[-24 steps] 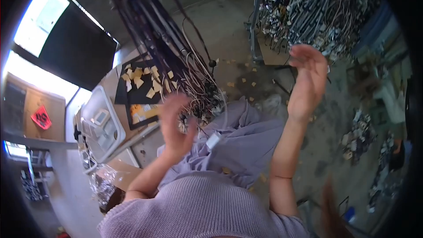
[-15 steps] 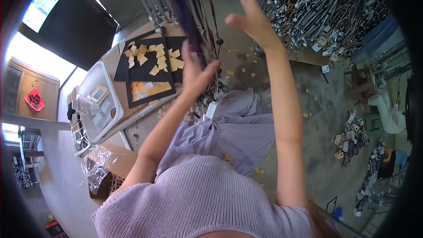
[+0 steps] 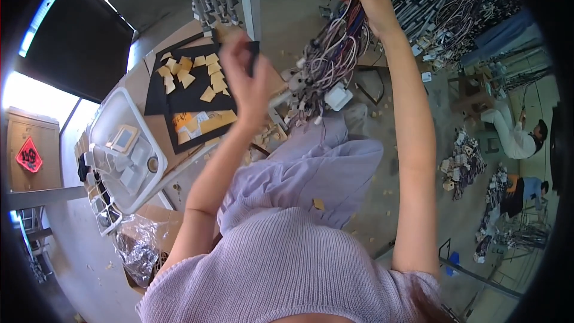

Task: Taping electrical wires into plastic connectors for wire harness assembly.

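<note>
My right hand (image 3: pixel 373 6) is closed around a thick bundle of wires (image 3: pixel 335 54), mostly dark with some white loops. The bundle slants down toward my lap, its lower end a cluster of white and grey connectors. A larger white plug-like block (image 3: pixel 338 98) hangs among them. My left hand (image 3: pixel 246 78) is raised beside the bundle, over the table's edge; it is blurred, with fingers curled and nothing visible in them. Near it on the table lies a black board (image 3: pixel 156 97) with several small yellow paper pieces (image 3: pixel 186 78).
Left on the table (image 3: pixel 156 134) stands a white plastic bin (image 3: pixel 127 194) holding pale parts. A cardboard box (image 3: pixel 170 221) with clear plastic wrap sits below it. A large heap of cables (image 3: pixel 430 12) lies at the far right. Two people work farther right, near more wire piles (image 3: pixel 463 161).
The wire bundle has swung from beside my left hand to the right, and my right hand, open before, now grips it. My left hand has come away from the bundle.
</note>
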Demonstrator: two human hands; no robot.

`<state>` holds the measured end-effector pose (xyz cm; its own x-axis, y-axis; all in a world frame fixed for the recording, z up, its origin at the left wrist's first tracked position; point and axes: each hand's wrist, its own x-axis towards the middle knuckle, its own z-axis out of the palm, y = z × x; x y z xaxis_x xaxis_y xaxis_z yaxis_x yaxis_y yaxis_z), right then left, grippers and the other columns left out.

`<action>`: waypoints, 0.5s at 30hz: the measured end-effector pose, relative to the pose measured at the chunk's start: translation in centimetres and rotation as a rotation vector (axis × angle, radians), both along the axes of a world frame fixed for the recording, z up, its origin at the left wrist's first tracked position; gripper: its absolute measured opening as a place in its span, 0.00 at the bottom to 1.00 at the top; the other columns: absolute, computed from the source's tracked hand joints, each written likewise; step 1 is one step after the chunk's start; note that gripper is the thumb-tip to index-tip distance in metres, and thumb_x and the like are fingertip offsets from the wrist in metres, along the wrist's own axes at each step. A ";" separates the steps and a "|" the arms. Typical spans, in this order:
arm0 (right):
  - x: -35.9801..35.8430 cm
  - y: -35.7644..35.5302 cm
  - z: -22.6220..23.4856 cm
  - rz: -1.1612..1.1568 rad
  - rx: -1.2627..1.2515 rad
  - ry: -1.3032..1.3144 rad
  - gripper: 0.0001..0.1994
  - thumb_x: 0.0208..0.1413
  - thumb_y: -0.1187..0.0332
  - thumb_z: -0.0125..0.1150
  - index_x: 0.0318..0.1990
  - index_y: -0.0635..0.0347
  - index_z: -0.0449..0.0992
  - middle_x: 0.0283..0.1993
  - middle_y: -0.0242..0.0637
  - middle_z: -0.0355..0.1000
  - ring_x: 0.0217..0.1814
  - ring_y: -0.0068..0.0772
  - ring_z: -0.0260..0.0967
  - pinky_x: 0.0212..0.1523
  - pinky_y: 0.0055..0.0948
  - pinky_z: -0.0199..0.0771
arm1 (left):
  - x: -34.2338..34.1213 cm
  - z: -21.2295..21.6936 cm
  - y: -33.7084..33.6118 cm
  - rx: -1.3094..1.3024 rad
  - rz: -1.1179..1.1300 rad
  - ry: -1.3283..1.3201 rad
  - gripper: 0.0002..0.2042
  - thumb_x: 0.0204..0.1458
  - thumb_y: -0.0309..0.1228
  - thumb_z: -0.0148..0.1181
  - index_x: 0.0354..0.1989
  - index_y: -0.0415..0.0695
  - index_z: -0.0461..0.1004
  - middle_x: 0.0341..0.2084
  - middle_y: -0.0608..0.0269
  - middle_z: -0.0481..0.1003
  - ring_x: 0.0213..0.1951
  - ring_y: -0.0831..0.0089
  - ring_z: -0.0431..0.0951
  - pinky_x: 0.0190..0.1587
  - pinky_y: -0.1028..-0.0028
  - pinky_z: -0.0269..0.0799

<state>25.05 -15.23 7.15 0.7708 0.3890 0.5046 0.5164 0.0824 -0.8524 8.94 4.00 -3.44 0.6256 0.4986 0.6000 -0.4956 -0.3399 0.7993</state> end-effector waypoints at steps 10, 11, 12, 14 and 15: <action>-5.1 2.3 -5.7 -0.277 -0.195 0.133 0.15 0.57 0.60 0.59 0.21 0.57 0.71 0.18 0.26 0.67 0.19 0.19 0.63 0.22 0.24 0.62 | 15.9 25.4 19.3 0.318 0.243 -0.197 0.58 0.34 0.43 0.74 0.68 0.38 0.37 0.64 0.41 0.51 0.65 0.50 0.53 0.65 0.63 0.52; -5.4 2.4 -6.1 -0.277 -0.158 0.104 0.17 0.58 0.60 0.58 0.19 0.56 0.70 0.16 0.26 0.66 0.18 0.19 0.62 0.21 0.24 0.61 | 16.7 27.6 19.8 0.260 0.156 -0.166 0.59 0.33 0.43 0.75 0.69 0.40 0.35 0.64 0.41 0.51 0.63 0.49 0.56 0.64 0.62 0.54; -5.9 2.1 -6.6 -0.286 -0.095 0.164 0.18 0.58 0.59 0.57 0.19 0.56 0.70 0.15 0.26 0.65 0.17 0.19 0.61 0.20 0.25 0.61 | 17.1 30.0 19.6 0.207 0.060 -0.138 0.61 0.33 0.44 0.75 0.69 0.41 0.33 0.64 0.41 0.51 0.62 0.49 0.59 0.63 0.61 0.55; -5.5 1.0 -7.9 -0.225 -0.039 0.151 0.18 0.59 0.60 0.57 0.18 0.57 0.69 0.15 0.27 0.65 0.17 0.20 0.61 0.20 0.26 0.61 | 18.5 34.1 19.9 0.127 -0.101 -0.095 0.60 0.34 0.41 0.76 0.69 0.40 0.32 0.62 0.40 0.57 0.57 0.53 0.66 0.57 0.63 0.64; -6.4 1.4 -7.4 -0.214 -0.035 0.189 0.18 0.59 0.60 0.56 0.17 0.56 0.69 0.15 0.27 0.65 0.17 0.19 0.61 0.20 0.26 0.62 | 19.4 35.8 20.8 0.130 -0.131 -0.096 0.60 0.35 0.39 0.75 0.69 0.40 0.32 0.59 0.41 0.61 0.55 0.55 0.69 0.55 0.65 0.67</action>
